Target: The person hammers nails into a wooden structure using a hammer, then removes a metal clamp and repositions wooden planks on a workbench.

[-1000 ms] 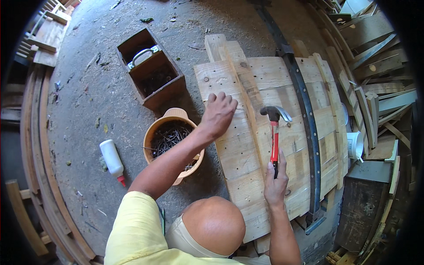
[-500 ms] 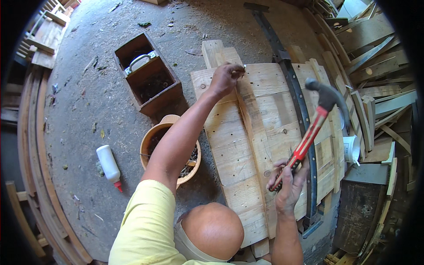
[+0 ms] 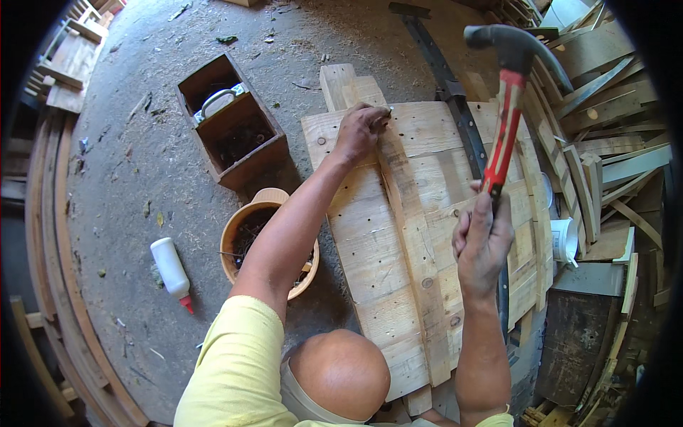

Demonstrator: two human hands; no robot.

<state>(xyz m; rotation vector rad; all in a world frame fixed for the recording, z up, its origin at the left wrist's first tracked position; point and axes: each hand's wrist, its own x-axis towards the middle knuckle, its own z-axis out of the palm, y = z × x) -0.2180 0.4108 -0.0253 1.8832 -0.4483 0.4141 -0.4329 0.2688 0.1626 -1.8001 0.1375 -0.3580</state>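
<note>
My left hand [image 3: 361, 133] is closed at the far end of a long wooden batten [image 3: 409, 203], pinching a nail [image 3: 390, 109] whose small bright head shows at the fingertips. Wrapped round the handle of a claw hammer [image 3: 504, 128], my right hand [image 3: 486, 238] holds it raised above the boards. The hammer has a dark head and a red and pale grip. Beneath both hands lies a panel of pale planks [image 3: 363, 249], dotted with nail marks. The batten runs lengthwise over it.
A long dark metal bar clamp [image 3: 466, 135] crosses the panel. To the left are a two-part wooden box [image 3: 250, 168], an orange tub [image 3: 226, 245] of nails and a white glue bottle [image 3: 170, 265]. Right of the panel are a white cup [image 3: 564, 240] and scrap wood [image 3: 605, 107].
My right hand has swung the hammer upward and a little to the right, its handle now more upright. The left hand has kept its hold near the batten's far end.
</note>
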